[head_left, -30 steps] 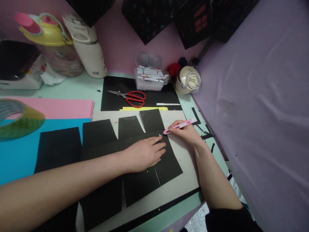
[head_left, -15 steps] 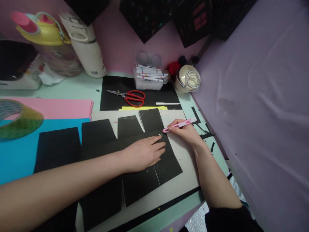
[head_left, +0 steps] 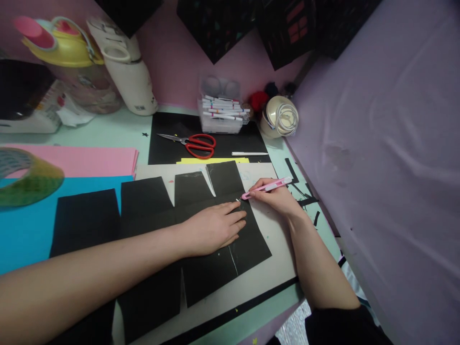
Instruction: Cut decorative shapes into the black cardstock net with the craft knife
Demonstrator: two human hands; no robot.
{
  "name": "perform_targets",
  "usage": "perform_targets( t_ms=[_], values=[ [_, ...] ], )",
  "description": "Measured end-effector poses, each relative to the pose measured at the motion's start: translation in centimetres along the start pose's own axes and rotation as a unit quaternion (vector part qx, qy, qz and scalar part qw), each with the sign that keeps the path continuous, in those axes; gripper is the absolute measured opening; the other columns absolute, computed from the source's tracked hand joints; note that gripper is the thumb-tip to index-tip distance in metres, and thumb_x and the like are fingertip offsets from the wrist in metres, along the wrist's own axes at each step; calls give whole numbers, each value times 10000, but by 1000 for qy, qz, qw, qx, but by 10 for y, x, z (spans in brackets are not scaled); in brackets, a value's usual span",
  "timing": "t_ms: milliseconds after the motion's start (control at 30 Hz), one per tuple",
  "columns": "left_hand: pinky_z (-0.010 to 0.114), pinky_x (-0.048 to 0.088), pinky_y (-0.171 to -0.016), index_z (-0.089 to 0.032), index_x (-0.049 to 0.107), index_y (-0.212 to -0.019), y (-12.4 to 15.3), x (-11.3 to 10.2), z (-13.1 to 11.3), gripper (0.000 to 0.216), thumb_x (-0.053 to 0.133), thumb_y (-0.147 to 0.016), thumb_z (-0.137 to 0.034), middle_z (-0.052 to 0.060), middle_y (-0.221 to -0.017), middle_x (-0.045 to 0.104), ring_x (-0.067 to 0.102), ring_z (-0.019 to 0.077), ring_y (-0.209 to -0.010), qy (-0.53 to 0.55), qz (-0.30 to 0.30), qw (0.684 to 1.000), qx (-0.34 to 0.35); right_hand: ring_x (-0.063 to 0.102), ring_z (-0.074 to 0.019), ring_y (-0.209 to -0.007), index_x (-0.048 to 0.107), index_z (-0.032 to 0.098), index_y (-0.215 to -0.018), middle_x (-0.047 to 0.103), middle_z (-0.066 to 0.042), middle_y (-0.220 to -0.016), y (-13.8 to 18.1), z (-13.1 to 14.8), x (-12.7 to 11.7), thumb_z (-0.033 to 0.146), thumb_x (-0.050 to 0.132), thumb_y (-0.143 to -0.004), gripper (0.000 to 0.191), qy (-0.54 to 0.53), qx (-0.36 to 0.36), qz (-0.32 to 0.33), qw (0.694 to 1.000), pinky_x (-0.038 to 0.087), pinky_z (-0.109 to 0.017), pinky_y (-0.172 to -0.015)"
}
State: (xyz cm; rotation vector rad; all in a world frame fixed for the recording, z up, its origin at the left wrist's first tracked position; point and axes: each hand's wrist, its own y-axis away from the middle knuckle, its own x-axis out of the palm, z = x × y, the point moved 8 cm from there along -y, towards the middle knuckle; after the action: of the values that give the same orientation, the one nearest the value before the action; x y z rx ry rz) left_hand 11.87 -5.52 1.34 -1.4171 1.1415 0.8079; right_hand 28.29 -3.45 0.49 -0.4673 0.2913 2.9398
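Black paper (head_left: 151,206) with wedge-shaped slits along its top and bottom edges lies over a pale board (head_left: 280,249). My left hand (head_left: 215,227) rests flat on the paper's right part, fingers stretched out and slightly apart. A pink craft knife (head_left: 266,188) is pinched in my right hand (head_left: 275,196), its tip touching the paper just past my left fingertips. A small light cut mark shows beside the tip. Below my left hand, a thin pale slit runs toward the paper's lower edge. Part of the paper is hidden under my left forearm.
Red-handled scissors (head_left: 199,146) and a white pen (head_left: 249,154) lie on a black sheet behind. Further back stand a box of markers (head_left: 223,115), a cream lamp (head_left: 279,117) and a white bottle (head_left: 131,81). Left are blue sheets (head_left: 25,239) and a tape roll (head_left: 43,179). Black scraps (head_left: 307,201) lie right.
The knife tip has shifted very slightly to the left and down on the paper. My left hand stays where it was.
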Motion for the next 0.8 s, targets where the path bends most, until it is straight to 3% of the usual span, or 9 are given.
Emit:
perform_targets(
  t_ms=[233, 367, 433, 567, 800],
  values=[
    [407, 444, -1037, -119, 661, -1192, 0, 1, 0, 332, 490, -970, -296, 93, -1290, 623, 535, 312, -1239, -13, 4, 1000, 0, 614, -136, -648, 685, 194, -769, 685, -4, -705, 0, -6, -6, 337, 761, -749, 164, -29, -7, -30, 999, 470, -261, -613],
    [397, 438, -1041, -126, 661, -1191, 1, 1, 0, 333, 479, -978, -306, 92, -1276, 631, 530, 302, -1246, -17, 2, 1000, -1, 593, -132, -595, 679, 238, -1089, 689, -9, -749, 5, -1, -5, 386, 604, -891, 259, -28, -55, -58, 996, 477, -274, -567],
    [395, 433, -1045, -127, 664, -1186, 1, 1, 0, 329, 484, -976, -306, 92, -1274, 631, 535, 299, -1239, -21, -2, 1000, 1, 635, -150, -657, 641, 252, -1197, 712, -26, -827, 8, 6, 3, 367, 556, -925, 308, 11, -102, -40, 994, 524, -310, -652],
    [408, 448, -1022, -130, 667, -1176, 2, 3, -1, 319, 499, -968, -304, 102, -1261, 635, 551, 306, -1215, -22, -9, 1000, 4, 676, -190, -941, 676, 266, -1131, 712, -49, -1070, 18, 22, 20, 284, 593, -909, 238, 131, -209, -18, 969, 513, -358, -903],
    [421, 474, -975, -124, 676, -1146, 0, 1, -2, 306, 515, -956, -302, 95, -1225, 652, 561, 322, -1188, -23, -9, 1000, 4, 665, -180, -951, 655, 267, -1130, 702, -47, -1032, 21, 28, 31, 226, 556, -932, 226, 206, -247, -8, 947, 514, -335, -874]
  ],
)
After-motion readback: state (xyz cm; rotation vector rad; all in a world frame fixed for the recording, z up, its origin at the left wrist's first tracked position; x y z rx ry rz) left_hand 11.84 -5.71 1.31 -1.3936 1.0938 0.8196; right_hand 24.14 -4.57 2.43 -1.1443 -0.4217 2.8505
